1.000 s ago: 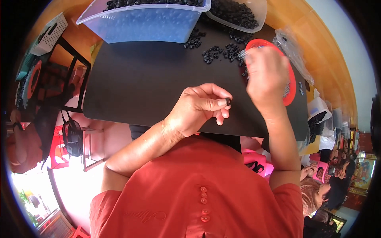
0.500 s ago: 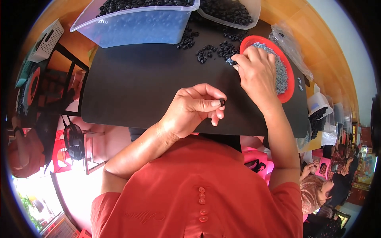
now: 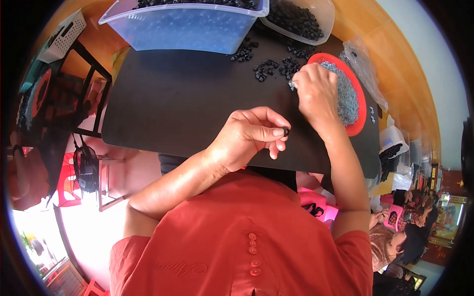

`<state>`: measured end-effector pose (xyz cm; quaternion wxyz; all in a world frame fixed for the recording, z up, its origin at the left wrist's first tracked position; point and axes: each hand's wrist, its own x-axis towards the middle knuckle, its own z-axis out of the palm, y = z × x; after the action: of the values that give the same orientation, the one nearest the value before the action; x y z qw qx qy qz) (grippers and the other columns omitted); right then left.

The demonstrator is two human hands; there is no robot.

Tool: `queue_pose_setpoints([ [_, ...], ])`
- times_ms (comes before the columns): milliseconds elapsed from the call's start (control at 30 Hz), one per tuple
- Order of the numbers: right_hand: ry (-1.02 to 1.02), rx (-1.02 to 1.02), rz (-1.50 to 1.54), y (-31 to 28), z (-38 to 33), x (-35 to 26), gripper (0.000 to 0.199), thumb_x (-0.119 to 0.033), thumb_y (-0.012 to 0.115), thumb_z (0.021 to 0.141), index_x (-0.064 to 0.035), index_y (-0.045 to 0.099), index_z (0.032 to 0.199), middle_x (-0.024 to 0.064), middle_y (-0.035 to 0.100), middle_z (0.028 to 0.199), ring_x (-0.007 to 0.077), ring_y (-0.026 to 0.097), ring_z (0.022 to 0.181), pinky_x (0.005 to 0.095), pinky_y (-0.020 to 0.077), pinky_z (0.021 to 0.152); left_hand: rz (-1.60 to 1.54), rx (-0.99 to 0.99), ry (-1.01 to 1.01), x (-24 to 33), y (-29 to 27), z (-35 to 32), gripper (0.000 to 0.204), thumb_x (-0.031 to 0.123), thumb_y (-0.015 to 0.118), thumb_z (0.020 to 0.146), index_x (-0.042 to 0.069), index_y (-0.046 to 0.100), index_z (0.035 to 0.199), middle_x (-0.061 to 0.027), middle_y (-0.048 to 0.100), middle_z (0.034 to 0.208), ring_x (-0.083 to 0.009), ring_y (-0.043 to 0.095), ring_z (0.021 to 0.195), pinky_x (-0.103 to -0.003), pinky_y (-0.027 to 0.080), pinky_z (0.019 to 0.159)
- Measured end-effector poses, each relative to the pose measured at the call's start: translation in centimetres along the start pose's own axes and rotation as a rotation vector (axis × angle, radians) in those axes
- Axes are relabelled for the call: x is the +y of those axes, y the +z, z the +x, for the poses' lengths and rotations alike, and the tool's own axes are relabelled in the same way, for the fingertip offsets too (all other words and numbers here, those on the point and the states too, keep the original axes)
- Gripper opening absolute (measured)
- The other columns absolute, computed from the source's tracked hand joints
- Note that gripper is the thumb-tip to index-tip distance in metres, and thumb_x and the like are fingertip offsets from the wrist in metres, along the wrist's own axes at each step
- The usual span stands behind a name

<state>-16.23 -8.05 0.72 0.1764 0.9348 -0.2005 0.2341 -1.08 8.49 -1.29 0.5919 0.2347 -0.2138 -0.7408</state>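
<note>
Between the thumb and fingers of my left hand point(image 3: 249, 135) is a small black ring-shaped piece point(image 3: 286, 131), held above the near part of the black table. My right hand point(image 3: 318, 93) is farther off, beside the left rim of a red bowl point(image 3: 362, 112). Its fingers are curled together, with a few small clear, silvery pieces point(image 3: 292, 85) right at the fingertips. Whatever lies inside that pinch is hidden by the hand. Many similar small clear pieces point(image 3: 347, 101) fill the bowl.
Loose black pieces lie in heaps point(image 3: 265, 69) on the black table point(image 3: 197, 98). Behind stand a large translucent tub point(image 3: 182, 29) and a smaller clear container point(image 3: 301, 22), both holding black pieces. A plastic bag point(image 3: 365, 64) rests beyond the bowl. People sit at the right.
My view has shifted slightly, so the table things appear farther right and the bowl lower. My right hand's fingertips have turned in at the clear pieces. My left hand keeps its black piece.
</note>
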Motion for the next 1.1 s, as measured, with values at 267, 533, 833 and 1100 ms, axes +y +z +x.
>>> queue_pose_setpoints([
  [267,0.082,0.088,-0.012,-6.6,1.6,-1.2,0.014,-0.008,0.065,0.084,-0.0098,0.062,0.097,0.0053,0.059,0.097,0.0255,0.057,0.099,0.04,0.0372,0.082,0.029,-0.003,0.02,0.0,-0.1,-0.2,0.009,-0.001,0.062,0.09,-0.004,0.065,0.099,-0.0117,0.065,0.087,-0.0211,0.066,0.078,-0.032,0.052,0.064],
  [533,-0.03,-0.193,-0.068,-3.0,-1.2,-2.3,0.019,-0.003,0.068,0.074,-0.0078,0.059,0.091,0.007,0.056,0.098,0.0273,0.055,0.107,0.0418,0.0375,0.09,0.038,-0.003,0.019,0.0,0.1,0.0,0.01,0.001,0.062,0.091,-0.004,0.064,0.099,-0.0117,0.065,0.086,-0.0213,0.066,0.078,-0.032,0.052,0.064],
  [833,-0.094,-0.108,-0.04,-2.4,-1.3,-2.5,0.011,-0.007,0.062,0.074,-0.0054,0.057,0.083,0.0105,0.055,0.092,0.0308,0.054,0.102,0.0452,0.0384,0.09,0.045,-0.006,0.031,0.0,0.0,0.0,0.01,0.001,0.062,0.091,-0.005,0.064,0.099,-0.0121,0.065,0.086,-0.0216,0.066,0.077,-0.033,0.052,0.064],
  [1100,-0.098,-0.043,-0.012,-2.3,-1.3,-4.0,0.013,-0.01,0.062,0.074,-0.0052,0.056,0.084,0.0095,0.054,0.089,0.0281,0.053,0.097,0.0435,0.0382,0.085,0.03,0.009,0.008,0.0,-0.1,-0.1,0.011,0.002,0.062,0.091,-0.004,0.064,0.1,-0.0122,0.065,0.087,-0.0209,0.066,0.077,-0.033,0.052,0.065],
])
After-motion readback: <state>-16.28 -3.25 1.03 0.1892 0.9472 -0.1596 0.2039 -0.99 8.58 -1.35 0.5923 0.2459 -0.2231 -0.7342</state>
